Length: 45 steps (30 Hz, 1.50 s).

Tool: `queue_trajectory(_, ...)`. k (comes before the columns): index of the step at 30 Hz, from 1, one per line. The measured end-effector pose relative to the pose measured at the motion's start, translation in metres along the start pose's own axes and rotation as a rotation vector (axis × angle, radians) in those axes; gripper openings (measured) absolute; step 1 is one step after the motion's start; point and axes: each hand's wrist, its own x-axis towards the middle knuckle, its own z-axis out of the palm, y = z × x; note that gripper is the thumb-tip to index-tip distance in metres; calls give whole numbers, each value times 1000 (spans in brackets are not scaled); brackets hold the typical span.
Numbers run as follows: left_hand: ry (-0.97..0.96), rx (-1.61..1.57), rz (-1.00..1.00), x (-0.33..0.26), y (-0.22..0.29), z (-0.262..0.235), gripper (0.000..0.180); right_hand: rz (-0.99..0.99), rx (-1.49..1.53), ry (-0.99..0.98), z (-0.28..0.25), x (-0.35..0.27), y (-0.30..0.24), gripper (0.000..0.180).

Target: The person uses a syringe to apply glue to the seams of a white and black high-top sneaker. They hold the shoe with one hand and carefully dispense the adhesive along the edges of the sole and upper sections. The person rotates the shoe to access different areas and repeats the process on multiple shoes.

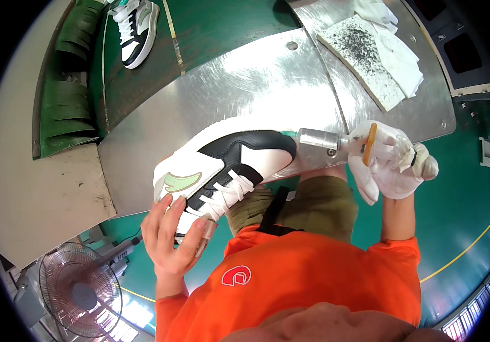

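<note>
At the far left, a 2nd shoe (pixel 135 29) sat on the green belt (pixel 74 80), well apart from my work. Near left, below the table edge, stood a fan (pixel 76 288).

My left hand (pixel 172 236), bare, was closed around the heel end of the sneaker (pixel 222 168), fingers curled over its side by the pale green patch and thumb toward the laces. The wrist was bent back, forearm coming up from the near edge. The sneaker lay tilted on its side at the near edge of the steel table (pixel 245 85), toe pointing right. I judged it light and fairly stiff in the sole but soft in the upper, with smooth leather that could slip under a loose grip, so the heel and sole rim seemed the best place to hold it; the white panels looked easy to smudge.

Right of the toe, my right hand (pixel 390 162), in a white glove, gripped a metal-barrelled tool (pixel 320 138) whose green tip touched the toe, together with a thin orange stick (pixel 369 143). That forearm rose nearly upright, wrist cocked left.

At the far right of the table lay a block (pixel 364 60) speckled with black, with a white rag (pixel 396 54) beside it.
</note>
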Motion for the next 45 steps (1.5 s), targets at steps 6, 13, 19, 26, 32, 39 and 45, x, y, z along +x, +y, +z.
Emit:
queue_trajectory(6,-5,18,-4,-1,10,1,54,50,-19,-120,14,2,4,112)
queue_trajectory(13,-49,16,-32,9,13,-4,59,-21,33,-60,8,-11,27,109)
queue_trajectory(19,-123,-57,-71,18,7,-11,65,-33,101,-67,2,-17,43,100)
queue_trajectory(26,-215,-198,-202,38,-7,-17,61,-8,81,-4,15,-12,47,77)
queue_trajectory(32,-256,-311,-420,53,-9,-19,59,65,71,-48,11,0,55,84)
queue_trajectory(39,-378,-320,-534,58,7,-27,62,78,-78,-79,22,2,67,88)
queue_trajectory(45,-458,-246,-385,62,6,-36,69,1,-235,-130,36,0,80,91)
